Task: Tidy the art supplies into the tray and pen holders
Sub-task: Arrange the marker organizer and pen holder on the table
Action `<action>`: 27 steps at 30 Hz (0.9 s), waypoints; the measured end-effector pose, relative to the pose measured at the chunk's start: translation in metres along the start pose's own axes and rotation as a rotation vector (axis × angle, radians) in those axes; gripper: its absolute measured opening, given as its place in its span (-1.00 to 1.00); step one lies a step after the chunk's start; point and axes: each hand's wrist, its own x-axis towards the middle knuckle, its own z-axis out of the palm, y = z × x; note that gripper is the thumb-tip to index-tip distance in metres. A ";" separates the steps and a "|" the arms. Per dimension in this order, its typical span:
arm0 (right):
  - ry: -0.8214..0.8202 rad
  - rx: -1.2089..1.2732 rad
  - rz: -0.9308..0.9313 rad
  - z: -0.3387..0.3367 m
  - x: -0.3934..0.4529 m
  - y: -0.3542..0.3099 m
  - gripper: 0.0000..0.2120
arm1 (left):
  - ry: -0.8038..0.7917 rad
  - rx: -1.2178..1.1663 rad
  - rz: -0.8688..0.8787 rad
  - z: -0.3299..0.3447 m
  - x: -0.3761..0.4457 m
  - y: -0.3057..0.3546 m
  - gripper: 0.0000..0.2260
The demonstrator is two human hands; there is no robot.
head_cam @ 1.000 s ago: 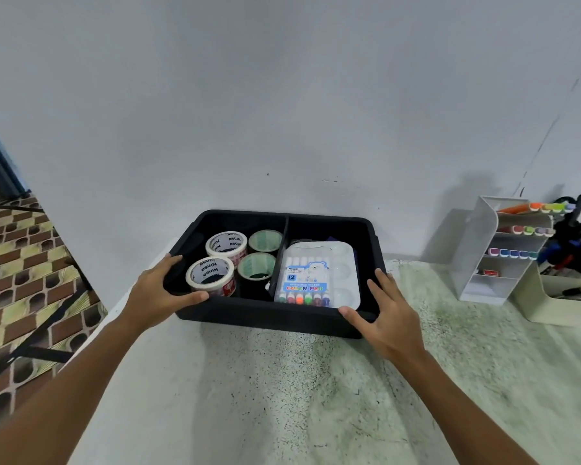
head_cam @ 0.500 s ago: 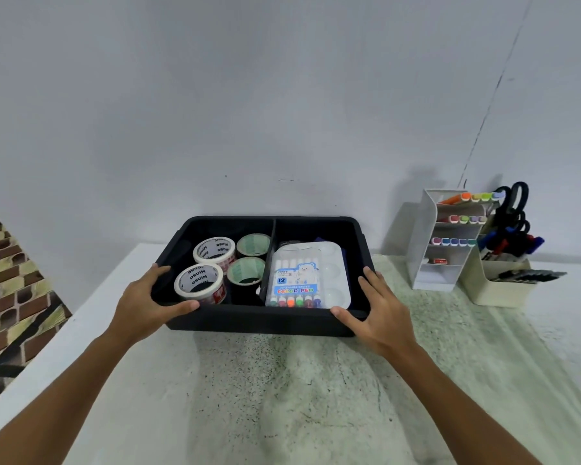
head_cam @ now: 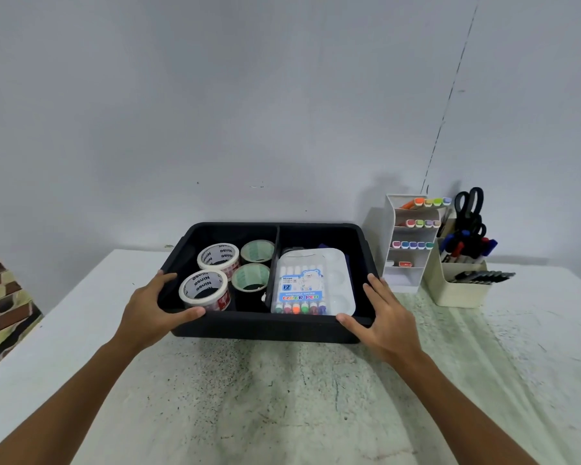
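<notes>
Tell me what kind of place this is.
Probably a home or studio craft corner: a paint-stained table against a bare wall, a black tray of tape rolls and colour pens, and white holders with markers and scissors.

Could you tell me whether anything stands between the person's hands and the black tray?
Nothing visible does. The left hand and right hand already grip the near corners of the black tray, thumbs over its front rim, fingers along its sides.
</notes>
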 end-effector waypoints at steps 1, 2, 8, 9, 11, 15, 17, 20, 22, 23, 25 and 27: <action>0.001 0.004 0.001 -0.002 0.000 0.003 -0.05 | -0.001 0.001 0.004 0.003 -0.001 0.003 0.06; 0.001 0.008 0.001 -0.004 -0.001 0.006 -0.05 | -0.001 0.000 0.007 0.005 -0.001 0.005 0.06; 0.011 0.032 -0.008 -0.006 0.000 0.014 -0.14 | -0.004 0.012 -0.012 0.009 -0.003 0.010 0.05; 0.010 0.032 -0.007 -0.006 0.000 0.014 -0.13 | -0.005 0.021 -0.012 0.009 -0.003 0.010 0.04; 0.015 0.026 -0.010 -0.005 0.000 0.014 -0.13 | -0.010 0.030 -0.018 0.008 -0.003 0.011 0.03; 0.016 0.026 -0.008 -0.004 0.000 0.016 -0.05 | -0.031 0.033 -0.034 0.007 -0.001 0.011 0.02; 0.010 0.025 -0.005 -0.003 0.001 0.016 -0.02 | -0.034 0.032 -0.035 0.006 0.000 0.012 0.00; 0.003 0.009 0.000 -0.002 0.003 0.016 -0.03 | -0.039 0.035 -0.031 0.006 0.003 0.014 -0.03; -0.010 0.000 0.008 -0.002 0.004 0.016 -0.02 | -0.052 0.040 -0.025 0.005 0.005 0.017 -0.06; -0.020 -0.001 0.012 -0.002 0.003 0.016 -0.02 | -0.058 0.044 -0.022 0.004 0.005 0.018 -0.07; -0.046 -0.001 0.014 -0.002 0.004 0.016 -0.02 | -0.063 0.061 -0.030 0.002 0.005 0.019 -0.06; -0.089 0.003 0.010 -0.004 0.004 0.017 0.01 | -0.066 0.099 -0.043 0.002 0.004 0.021 -0.05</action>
